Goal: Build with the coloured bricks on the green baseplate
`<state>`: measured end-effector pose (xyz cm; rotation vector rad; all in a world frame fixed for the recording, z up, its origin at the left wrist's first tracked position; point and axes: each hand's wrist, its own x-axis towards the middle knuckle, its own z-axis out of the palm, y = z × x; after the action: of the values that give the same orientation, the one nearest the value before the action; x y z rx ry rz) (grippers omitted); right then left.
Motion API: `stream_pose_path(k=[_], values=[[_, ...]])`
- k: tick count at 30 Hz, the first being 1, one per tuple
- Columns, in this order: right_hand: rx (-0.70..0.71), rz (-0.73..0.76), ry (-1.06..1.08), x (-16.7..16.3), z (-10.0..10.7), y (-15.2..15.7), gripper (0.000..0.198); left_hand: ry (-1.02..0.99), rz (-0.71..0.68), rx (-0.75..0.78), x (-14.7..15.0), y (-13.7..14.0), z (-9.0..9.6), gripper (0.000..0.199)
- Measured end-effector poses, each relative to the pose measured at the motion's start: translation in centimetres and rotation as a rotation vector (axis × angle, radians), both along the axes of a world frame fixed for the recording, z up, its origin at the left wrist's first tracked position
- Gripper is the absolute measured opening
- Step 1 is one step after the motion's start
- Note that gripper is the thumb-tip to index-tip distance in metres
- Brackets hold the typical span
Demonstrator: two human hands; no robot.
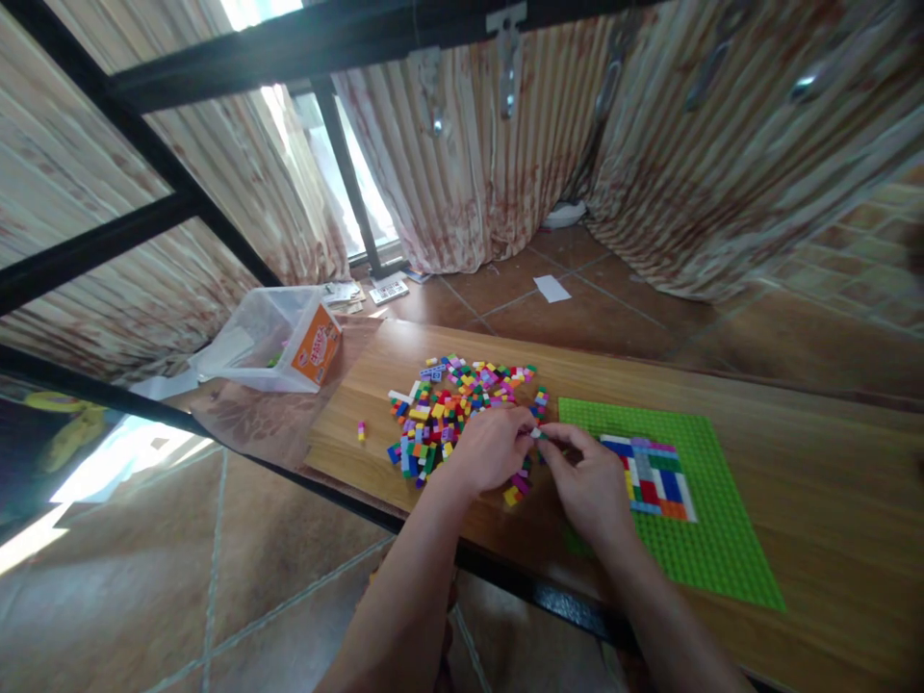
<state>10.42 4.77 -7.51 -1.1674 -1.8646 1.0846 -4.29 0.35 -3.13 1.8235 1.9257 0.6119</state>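
My left hand (495, 445) and my right hand (588, 476) meet over the right edge of a pile of loose toy bricks (440, 412). Between their fingertips is a small whitish brick (536, 433), pinched from both sides; a dark or green bit shows beside it, too small to make out. My right wrist passes over the near left part of a green baseplate (729, 539). On that plate lies a flat patch of multicoloured bricks (654, 478), partly hidden behind my right hand.
One pink and yellow brick piece (362, 431) lies apart on the wooden table (852, 481). A clear plastic bin (267, 337) with an orange label stands beyond the left end. Black metal bars (217, 72) cross above. Patterned curtains (462, 173) hang behind.
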Motion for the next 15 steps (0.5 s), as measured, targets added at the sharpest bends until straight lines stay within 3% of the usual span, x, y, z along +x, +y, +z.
stream_pose_path(k=[7,15], values=[[-0.160,-0.054,0.256,0.3,1.3,0.5,0.027,-0.348,0.024,0.071,0.2,0.2,0.5,0.017],[-0.271,-0.085,0.413,0.8,1.7,0.2,0.024,-0.890,0.103,-0.008,2.2,0.4,0.0,0.012]])
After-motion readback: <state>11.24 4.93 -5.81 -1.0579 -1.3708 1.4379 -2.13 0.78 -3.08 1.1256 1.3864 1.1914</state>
